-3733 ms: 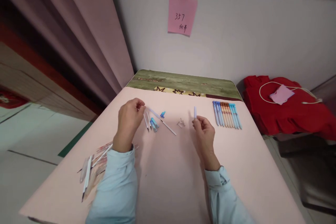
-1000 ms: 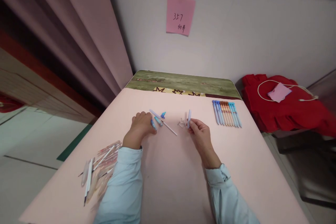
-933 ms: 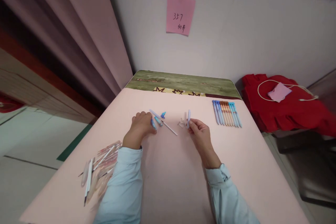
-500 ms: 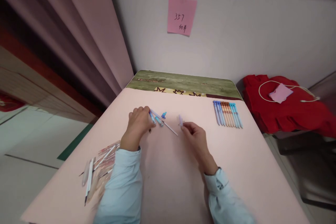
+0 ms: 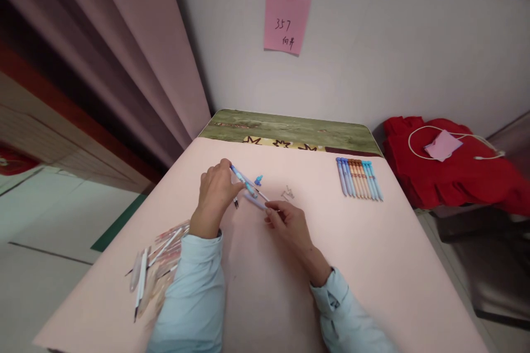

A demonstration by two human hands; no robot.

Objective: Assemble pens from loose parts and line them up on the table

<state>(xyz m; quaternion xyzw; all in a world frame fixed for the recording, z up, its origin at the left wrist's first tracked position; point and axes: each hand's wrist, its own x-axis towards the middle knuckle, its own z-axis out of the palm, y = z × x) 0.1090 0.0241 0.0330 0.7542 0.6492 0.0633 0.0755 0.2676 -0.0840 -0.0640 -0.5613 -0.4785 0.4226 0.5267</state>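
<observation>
My left hand (image 5: pixel 216 194) is closed with its fingertips on a blue pen barrel (image 5: pixel 240 176), which slants down to the right. A thin white refill (image 5: pixel 261 194) lies along that barrel, its lower end close to my right fingers. My right hand (image 5: pixel 287 226) pinches a pale purple pen barrel (image 5: pixel 254 202), whose free end points left toward the blue one. A small blue pen topper (image 5: pixel 258 180) rests on the table just beyond. Dark refill tips (image 5: pixel 236 203) show below my left fingers.
Several small clear pieces (image 5: pixel 288 193) lie right of centre. A row of finished-looking pens (image 5: pixel 359 179) in purple, brown and blue is at the far right. Loose refills and barrels (image 5: pixel 159 259) are piled by my left forearm. A red cloth (image 5: pixel 455 176) lies beyond the table.
My right hand has moved left and toward me, bringing the pale purple barrel near the left hand. The blue barrel has been lifted and tilted. The clear pieces are now uncovered.
</observation>
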